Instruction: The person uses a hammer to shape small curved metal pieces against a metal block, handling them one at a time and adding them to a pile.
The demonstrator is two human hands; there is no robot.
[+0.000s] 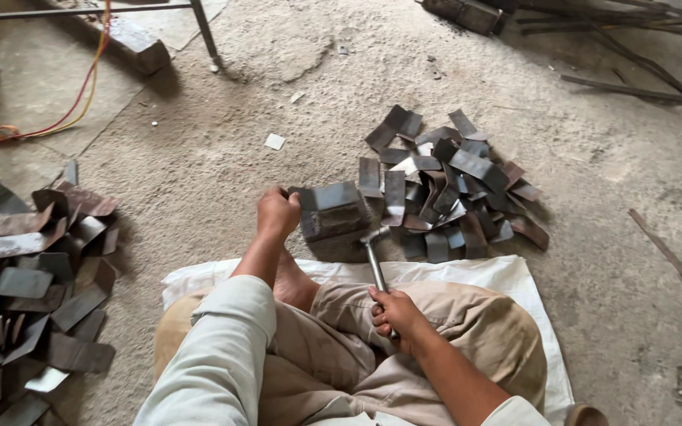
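Dusty concrete floor (278, 71). A bent steel plate (330, 207) is being gripped by the left hand (276, 211), a hammer (376, 260) by the right hand (395, 314); left fingers are being risked by a glancing blow.

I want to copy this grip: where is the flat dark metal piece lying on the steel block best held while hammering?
Probably by its left end, coming from the left, as the left hand does. The flat dark metal piece overhangs the steel block there, and the metal-handled hammer in the right hand comes in from the right.
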